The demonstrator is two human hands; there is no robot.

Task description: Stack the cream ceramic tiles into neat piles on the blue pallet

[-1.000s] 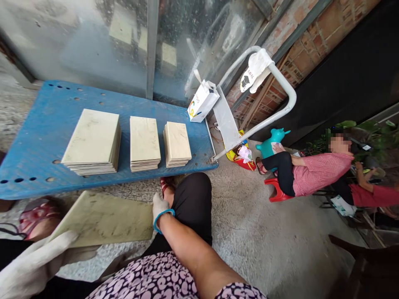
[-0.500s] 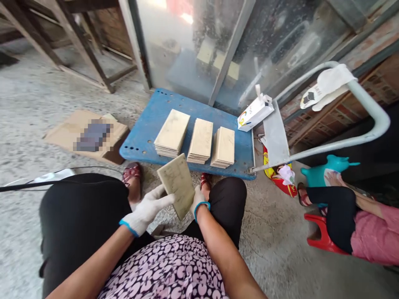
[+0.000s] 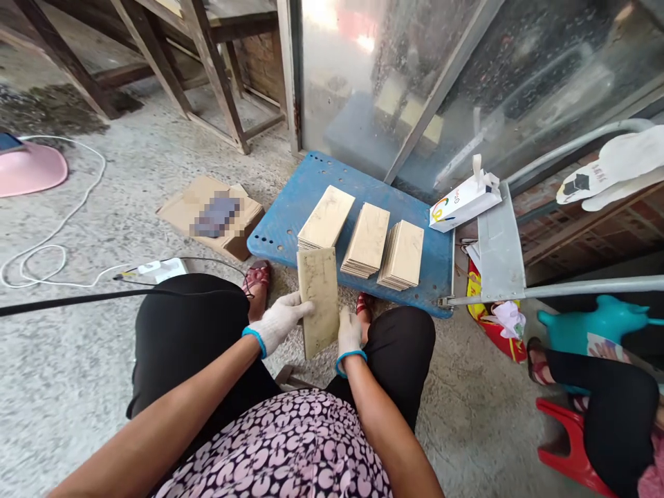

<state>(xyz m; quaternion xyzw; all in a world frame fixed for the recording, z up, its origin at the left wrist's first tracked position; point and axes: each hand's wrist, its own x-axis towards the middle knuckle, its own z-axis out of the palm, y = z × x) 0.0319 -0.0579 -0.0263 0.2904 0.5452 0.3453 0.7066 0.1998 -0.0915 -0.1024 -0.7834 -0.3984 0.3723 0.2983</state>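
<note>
A flat rectangular board (image 3: 319, 304), pale with dark smudges, is held nearly upright above my lap. My left hand (image 3: 280, 319), in a white knit glove with a blue cuff, grips its left edge with the thumb across the near face. My right hand (image 3: 350, 335), gloved alike, is closed on the lower right edge; its fingertips are hidden behind the board. Beyond it, several similar thin boards lie in three piles: a left stack (image 3: 326, 216), a middle stack (image 3: 366, 239) and a right stack (image 3: 403, 253). They rest on a blue platform cart (image 3: 280, 200).
A white paper bag (image 3: 461, 204) stands at the cart's right end by the metal handle (image 3: 570, 287). Left of the cart is a cardboard box (image 3: 181, 204). A power strip (image 3: 158, 270) and cable lie on the floor. Another person sits at the right on a red stool (image 3: 565, 443).
My view has swung left, so the scene sits further right. The board has turned from slanted to more upright, with both hands still on it.
</note>
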